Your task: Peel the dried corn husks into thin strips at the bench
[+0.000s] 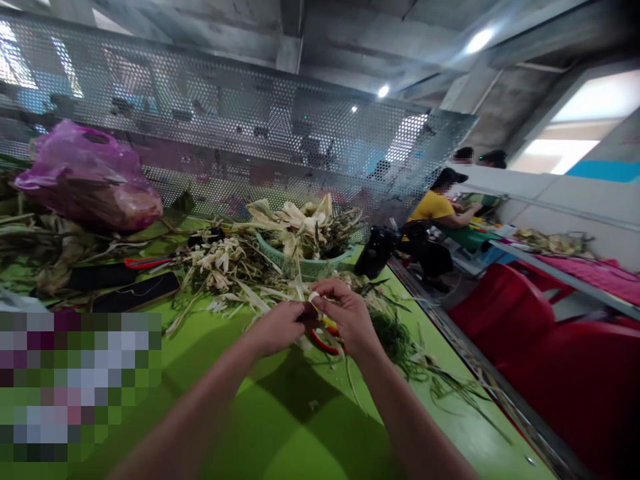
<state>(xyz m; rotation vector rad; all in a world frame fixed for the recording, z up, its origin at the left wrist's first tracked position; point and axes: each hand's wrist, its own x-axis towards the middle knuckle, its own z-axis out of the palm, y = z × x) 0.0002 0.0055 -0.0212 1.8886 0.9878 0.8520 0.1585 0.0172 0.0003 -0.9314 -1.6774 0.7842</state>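
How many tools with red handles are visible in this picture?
2: the left tool lies near a black flat object; the nearer tool, partly covered, shows beside the right hand. Plant scraps may hide others.

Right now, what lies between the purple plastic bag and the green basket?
In the head view, dried plant pieces and a small black object lie between the purple plastic bag and the green basket.

Surface (300, 440): smooth, faintly glossy
Screen (215, 113): perforated metal, dull sheen
Bag (95, 177): thin, crinkled, glossy plastic
Basket (313, 268): openwork plastic, matt-looking
Dry leaves (300, 217): papery, rough, matt
Held strip (313, 297): thin, papery
Chairs (500, 307): smooth plastic, softly shiny
Ceiling (220, 47): rough, matt concrete
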